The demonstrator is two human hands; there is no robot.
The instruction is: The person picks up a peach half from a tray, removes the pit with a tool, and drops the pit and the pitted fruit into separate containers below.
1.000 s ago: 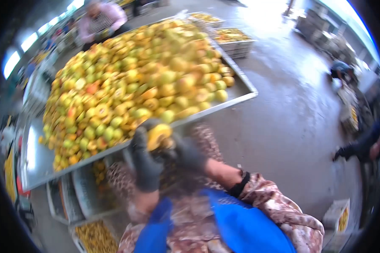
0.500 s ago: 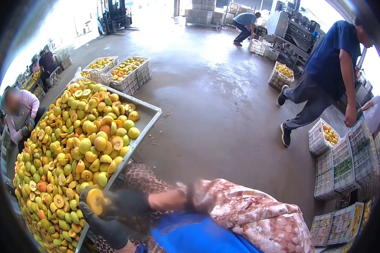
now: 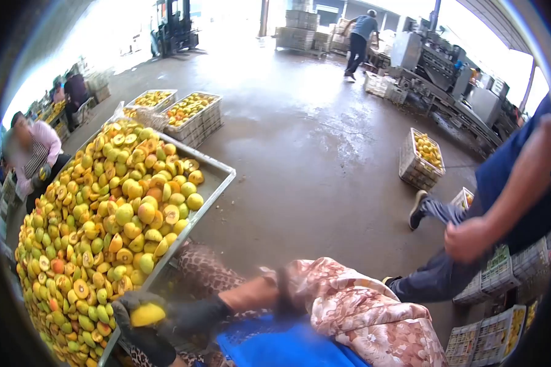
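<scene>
My left hand (image 3: 128, 312), in a dark glove, is closed around a yellow peach piece (image 3: 147, 315) at the near edge of the tray. Beside it, my right hand (image 3: 193, 315), also dark-gloved, is close to the peach's right side. Blur hides its fingers and anything in them. Just beyond both hands, a large heap of halved and whole yellow-green peaches (image 3: 110, 226) fills the metal-rimmed tray (image 3: 217, 183). Several of the cut halves show brown centres.
A person in a dark blue shirt (image 3: 508, 177) walks close by on the right, near stacked crates (image 3: 483, 330). Another person (image 3: 43, 147) sits across the tray. Peach crates (image 3: 196, 125) stand behind it; another crate (image 3: 419, 165) is on the wet floor. A forklift (image 3: 171, 27) is far back.
The peach in my left hand has turned from its cut face to its rounded side. The person in dark blue has come nearer on the right. A distant person has straightened up.
</scene>
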